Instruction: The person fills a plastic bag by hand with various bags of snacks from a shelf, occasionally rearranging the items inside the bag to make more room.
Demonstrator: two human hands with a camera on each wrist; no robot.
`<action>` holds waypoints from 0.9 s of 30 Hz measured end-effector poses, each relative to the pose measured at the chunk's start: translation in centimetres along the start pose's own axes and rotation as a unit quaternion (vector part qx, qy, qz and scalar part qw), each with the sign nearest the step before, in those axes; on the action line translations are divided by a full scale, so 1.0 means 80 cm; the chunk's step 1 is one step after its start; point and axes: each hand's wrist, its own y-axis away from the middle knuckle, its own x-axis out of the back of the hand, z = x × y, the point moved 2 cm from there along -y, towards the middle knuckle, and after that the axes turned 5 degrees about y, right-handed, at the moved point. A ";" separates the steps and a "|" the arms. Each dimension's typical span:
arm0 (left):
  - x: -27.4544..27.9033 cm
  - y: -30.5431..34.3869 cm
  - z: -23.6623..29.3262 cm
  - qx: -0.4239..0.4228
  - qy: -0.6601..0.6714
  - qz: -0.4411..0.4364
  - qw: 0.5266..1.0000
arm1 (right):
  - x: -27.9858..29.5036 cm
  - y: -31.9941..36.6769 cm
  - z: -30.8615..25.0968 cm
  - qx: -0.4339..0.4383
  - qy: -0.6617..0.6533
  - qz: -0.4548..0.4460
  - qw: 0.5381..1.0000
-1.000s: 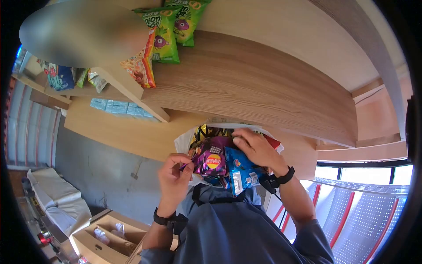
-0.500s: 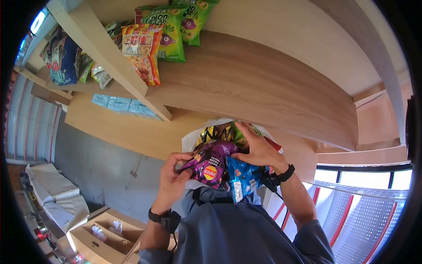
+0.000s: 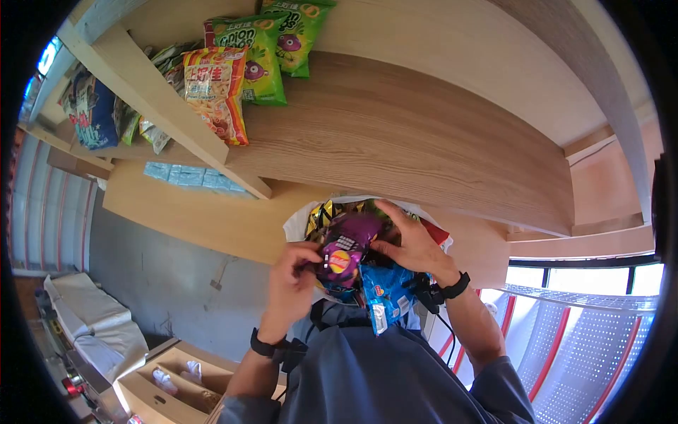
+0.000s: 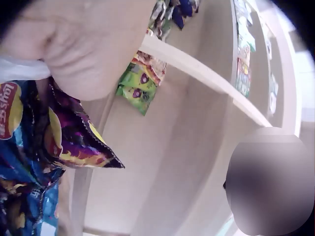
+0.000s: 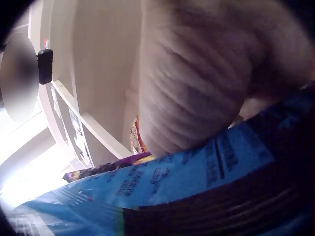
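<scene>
A purple Lay's chip bag lies on top of other snack bags inside a white plastic bag at the person's waist. My left hand pinches its left edge between thumb and curled fingers. My right hand reaches in from the other side, fingers straight and thumb spread, with the thumb right at the purple bag's right edge. Below that palm a blue chip bag leans out toward the person; in the right wrist view the blue bag sits close under the palm. Black-and-yellow packaging shows behind.
A wooden shelf runs across just beyond the bag, above a lower board. Green onion ring bags and an orange-and-white snack bag stand at its left, near an upright post. An open carton sits lower left.
The purple bag first tilted leftward, then moved up and right, with my left hand following. My right thumb has moved from over the blue bag to the purple bag's edge. The blue bag sank slightly.
</scene>
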 end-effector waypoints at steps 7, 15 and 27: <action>-0.023 -0.017 0.024 -0.064 -0.192 -0.066 0.977 | 0.004 -0.004 0.010 0.066 -0.009 0.066 0.996; -0.029 -0.018 0.016 -0.102 -0.219 -0.042 0.970 | 0.015 -0.005 -0.008 0.015 0.122 0.117 0.986; -0.004 -0.007 0.050 -0.059 0.121 0.076 0.988 | -0.007 -0.009 -0.067 0.127 0.245 -0.082 0.958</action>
